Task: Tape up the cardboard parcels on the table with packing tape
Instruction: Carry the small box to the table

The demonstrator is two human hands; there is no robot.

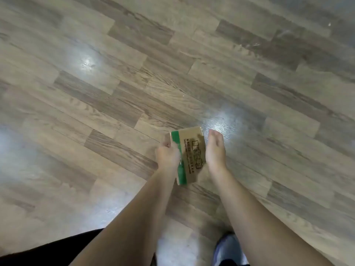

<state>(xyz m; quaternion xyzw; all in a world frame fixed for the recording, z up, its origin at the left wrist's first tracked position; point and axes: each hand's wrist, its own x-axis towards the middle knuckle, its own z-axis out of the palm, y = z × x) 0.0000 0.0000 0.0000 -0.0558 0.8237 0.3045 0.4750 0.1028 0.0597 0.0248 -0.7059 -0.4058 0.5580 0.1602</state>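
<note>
The person holds a small cardboard parcel (189,156) with a green stripe between both hands, above the wooden floor (115,83). The left hand (168,156) grips its left edge with curled fingers. The right hand (215,150) lies against the right edge, its fingers straight and together. A grey shoe (228,250) shows at the bottom

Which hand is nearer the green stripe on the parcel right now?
Left. The left hand grips the parcel at the edge with the green stripe; the right hand lies flat, fingers straight, along the opposite plain edge.
</note>
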